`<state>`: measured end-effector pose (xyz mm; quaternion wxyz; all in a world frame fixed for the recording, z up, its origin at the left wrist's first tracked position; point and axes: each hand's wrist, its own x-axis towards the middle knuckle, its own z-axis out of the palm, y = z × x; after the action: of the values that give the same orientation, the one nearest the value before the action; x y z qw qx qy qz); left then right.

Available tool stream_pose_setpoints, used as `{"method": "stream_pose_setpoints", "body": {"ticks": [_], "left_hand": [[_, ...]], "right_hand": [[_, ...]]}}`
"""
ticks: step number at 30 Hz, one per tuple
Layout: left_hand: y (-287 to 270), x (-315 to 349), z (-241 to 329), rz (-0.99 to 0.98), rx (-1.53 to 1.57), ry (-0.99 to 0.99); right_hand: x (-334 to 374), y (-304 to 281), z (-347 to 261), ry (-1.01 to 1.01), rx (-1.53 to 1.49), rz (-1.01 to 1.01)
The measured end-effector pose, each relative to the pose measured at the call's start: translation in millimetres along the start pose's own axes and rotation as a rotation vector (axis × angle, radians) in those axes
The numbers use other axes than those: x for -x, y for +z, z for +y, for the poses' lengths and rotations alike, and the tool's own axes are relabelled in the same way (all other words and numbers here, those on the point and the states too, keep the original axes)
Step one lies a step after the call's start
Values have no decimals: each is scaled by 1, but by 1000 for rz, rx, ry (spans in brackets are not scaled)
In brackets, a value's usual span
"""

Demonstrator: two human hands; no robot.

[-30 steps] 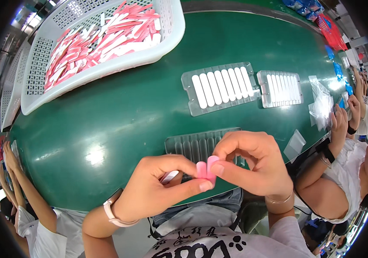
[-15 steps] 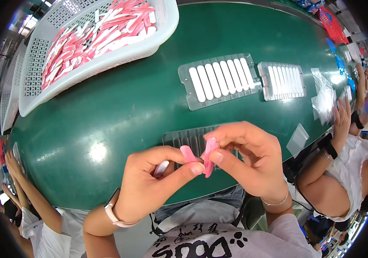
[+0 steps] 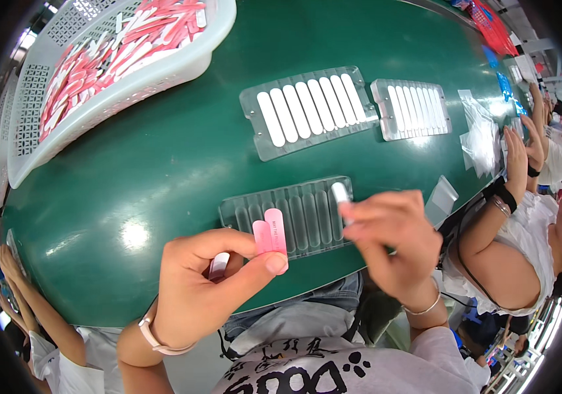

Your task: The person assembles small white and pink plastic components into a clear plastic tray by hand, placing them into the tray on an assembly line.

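Observation:
My left hand [image 3: 218, 279] pinches two pink nail files [image 3: 274, 230], fanned and standing up between thumb and forefinger. Another nail file, its white end [image 3: 218, 266] showing, is tucked behind the curled fingers. Blurred by motion, my right hand [image 3: 392, 240] grips a nail file with a white face [image 3: 340, 192] at the right end of a clear slotted tray [image 3: 297, 203]. That tray lies in front of me, its long rounded slots showing no files; my left hand covers its near left part. Whether the right-hand file touches the slot, I cannot tell.
Beyond lie a clear tray [image 3: 252, 108] filled with white strips and a smaller similar one [image 3: 380, 98]. A white basket [image 3: 182, 69] of pink and white files stands far left. Clear plastic bags [image 3: 481, 141] lie at right. Co-workers sit on both sides.
My hands have parted. The right has moved right with one file, now white face up over the tray; the left keeps two pink files. The view has shifted slightly.

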<state>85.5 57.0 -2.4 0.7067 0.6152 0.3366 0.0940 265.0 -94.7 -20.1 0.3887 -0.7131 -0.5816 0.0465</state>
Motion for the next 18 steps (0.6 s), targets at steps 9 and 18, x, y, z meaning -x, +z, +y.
{"method": "stream_pose_setpoints", "body": {"ticks": [9,18], "left_hand": [[3,-2,-4,-24,-34,11],[6,-2,-4,-111,-135,196]], "right_hand": [[24,1,-6,-36,334,-163],[-27,5,-27,180,-288,-142]]}}
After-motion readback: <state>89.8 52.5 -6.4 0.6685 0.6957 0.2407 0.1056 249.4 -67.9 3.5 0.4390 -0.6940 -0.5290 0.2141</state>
